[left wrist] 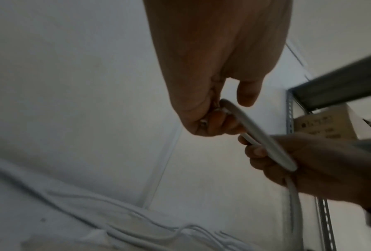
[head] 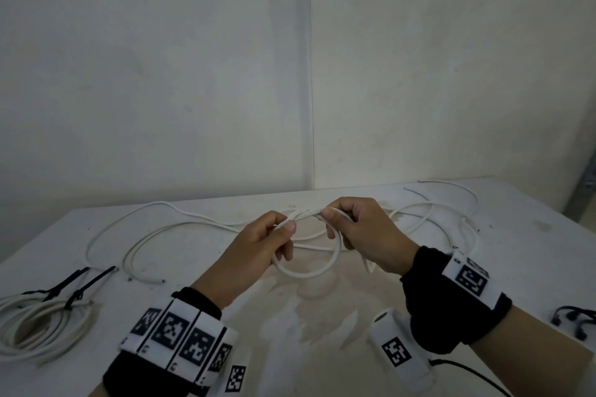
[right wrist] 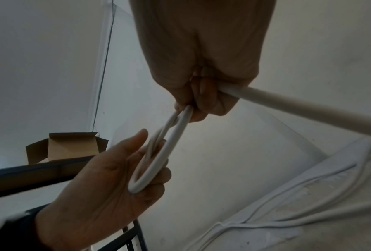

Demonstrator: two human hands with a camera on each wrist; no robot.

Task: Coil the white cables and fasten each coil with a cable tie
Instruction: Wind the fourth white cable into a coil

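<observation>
White cable [head: 308, 271] loop pinched between both hands [head: 258, 245].

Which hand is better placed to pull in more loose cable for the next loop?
Probably the right hand: the loose cable trails from its side, while the left hand pinches the loop.

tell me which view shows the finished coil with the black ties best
The head view: the finished coil lies whole at the table's near left edge, two black cable ties around it. Neither wrist view shows it; both show only the hands and loose cable.
</observation>
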